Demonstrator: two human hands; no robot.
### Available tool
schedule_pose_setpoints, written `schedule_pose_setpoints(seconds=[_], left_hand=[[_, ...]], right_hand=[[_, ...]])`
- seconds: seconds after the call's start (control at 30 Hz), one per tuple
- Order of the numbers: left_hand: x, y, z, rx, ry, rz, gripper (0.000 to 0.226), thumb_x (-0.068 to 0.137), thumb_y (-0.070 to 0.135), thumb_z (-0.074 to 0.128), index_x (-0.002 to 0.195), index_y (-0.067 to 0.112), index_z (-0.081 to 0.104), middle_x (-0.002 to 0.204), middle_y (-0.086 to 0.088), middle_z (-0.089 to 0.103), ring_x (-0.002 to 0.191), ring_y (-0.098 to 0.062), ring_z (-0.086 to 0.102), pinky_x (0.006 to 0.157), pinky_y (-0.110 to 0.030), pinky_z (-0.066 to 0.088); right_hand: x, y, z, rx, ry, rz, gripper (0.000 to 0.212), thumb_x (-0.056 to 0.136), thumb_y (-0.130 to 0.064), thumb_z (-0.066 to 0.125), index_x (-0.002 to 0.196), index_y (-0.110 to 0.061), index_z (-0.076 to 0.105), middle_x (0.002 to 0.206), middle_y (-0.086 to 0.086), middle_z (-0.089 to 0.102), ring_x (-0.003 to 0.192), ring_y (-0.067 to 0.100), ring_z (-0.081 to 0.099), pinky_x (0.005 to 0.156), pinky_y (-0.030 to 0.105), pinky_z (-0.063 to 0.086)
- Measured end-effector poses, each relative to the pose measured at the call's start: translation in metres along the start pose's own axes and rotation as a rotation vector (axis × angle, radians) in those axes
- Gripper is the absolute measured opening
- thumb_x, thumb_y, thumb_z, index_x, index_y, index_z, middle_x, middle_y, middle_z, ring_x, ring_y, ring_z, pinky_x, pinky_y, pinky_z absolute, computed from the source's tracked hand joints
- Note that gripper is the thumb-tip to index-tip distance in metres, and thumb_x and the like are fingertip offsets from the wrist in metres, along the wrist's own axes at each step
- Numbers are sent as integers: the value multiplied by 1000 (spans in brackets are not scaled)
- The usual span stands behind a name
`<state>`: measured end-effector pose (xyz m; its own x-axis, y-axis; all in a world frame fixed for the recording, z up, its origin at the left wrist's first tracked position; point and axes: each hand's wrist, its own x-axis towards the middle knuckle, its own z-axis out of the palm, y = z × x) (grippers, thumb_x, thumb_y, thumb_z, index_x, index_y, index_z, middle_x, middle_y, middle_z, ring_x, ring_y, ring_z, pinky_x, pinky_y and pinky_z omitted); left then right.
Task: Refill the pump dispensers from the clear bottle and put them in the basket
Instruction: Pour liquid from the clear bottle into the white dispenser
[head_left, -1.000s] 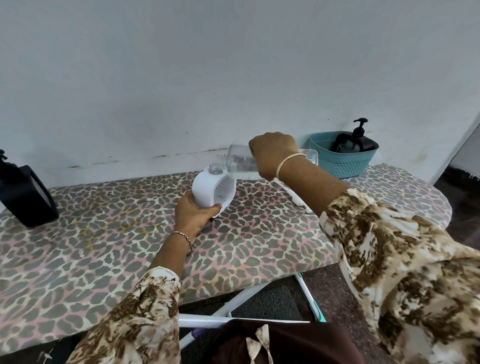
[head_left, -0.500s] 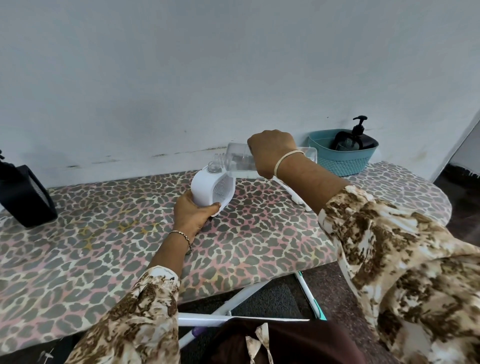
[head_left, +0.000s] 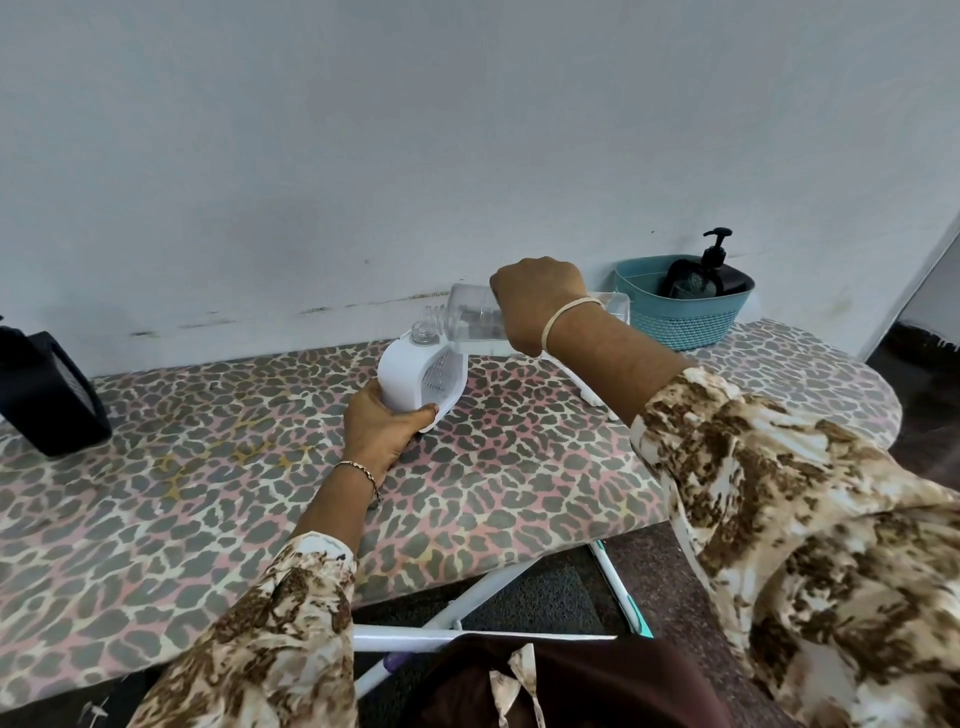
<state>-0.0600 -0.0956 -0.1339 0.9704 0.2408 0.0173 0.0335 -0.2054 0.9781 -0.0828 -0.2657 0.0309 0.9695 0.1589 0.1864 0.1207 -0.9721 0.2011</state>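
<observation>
Head view: a clear bottle (head_left: 472, 319) is tipped toward a white dispenser (head_left: 408, 376) over a leopard-print board (head_left: 208, 467).
The right hand (head_left: 537, 301) grips the clear bottle, which lies on its side with its mouth just beside the white dispenser's open neck. The left hand (head_left: 382, 428) curls round that dispenser's base. By the wall, the teal basket (head_left: 685, 317) holds a black pump dispenser (head_left: 711, 275), well apart from both hands.

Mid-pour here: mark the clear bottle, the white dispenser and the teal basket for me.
clear bottle (head_left: 470, 317): head view, on its transparent body near the neck.
white dispenser (head_left: 401, 376): head view, on its smooth white side.
teal basket (head_left: 685, 325): head view, on its woven front wall.
</observation>
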Motion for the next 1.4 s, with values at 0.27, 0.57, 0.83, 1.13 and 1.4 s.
schedule_pose_setpoints(seconds=[0.27,0.57,0.83,1.13,1.4], left_hand=[[-1,0,0,-29,-20,1,59,62,5,87,115,10,61,111,-12,68,94,-31,68,76,-42,59],[1,-2,0,-32,-26,10,55,63,5,86,111,13,61,107,-11,68,88,-32,69,65,-33,57],[3,-5,0,-30,-19,1,59,60,8,88,114,11,63,107,-11,70,90,-33,69,68,-37,59],[3,-4,0,-21,-24,-2,62,61,7,88,117,10,61,109,-11,68,90,-32,69,66,-35,59],[0,-1,0,-45,-15,13,55,62,4,87,109,12,61,108,-11,68,93,-29,68,77,-43,59]], right_hand=[[-2,-1,1,-19,2,0,31,87,-9,52,118,-11,56,111,7,62,103,27,59,74,31,43],[-4,-2,-1,-33,-5,-4,30,89,-13,53,118,-10,57,111,8,62,104,27,60,75,32,44],[-6,-3,-5,-45,-26,-11,30,91,-16,51,119,-9,55,114,9,61,107,29,58,78,33,44],[-5,-3,-7,-55,-33,-13,30,91,-16,52,120,-9,55,113,8,61,106,28,58,79,33,45],[-4,-5,-7,-68,-32,-1,31,85,-10,56,117,-11,57,109,6,63,103,25,60,73,31,41]])
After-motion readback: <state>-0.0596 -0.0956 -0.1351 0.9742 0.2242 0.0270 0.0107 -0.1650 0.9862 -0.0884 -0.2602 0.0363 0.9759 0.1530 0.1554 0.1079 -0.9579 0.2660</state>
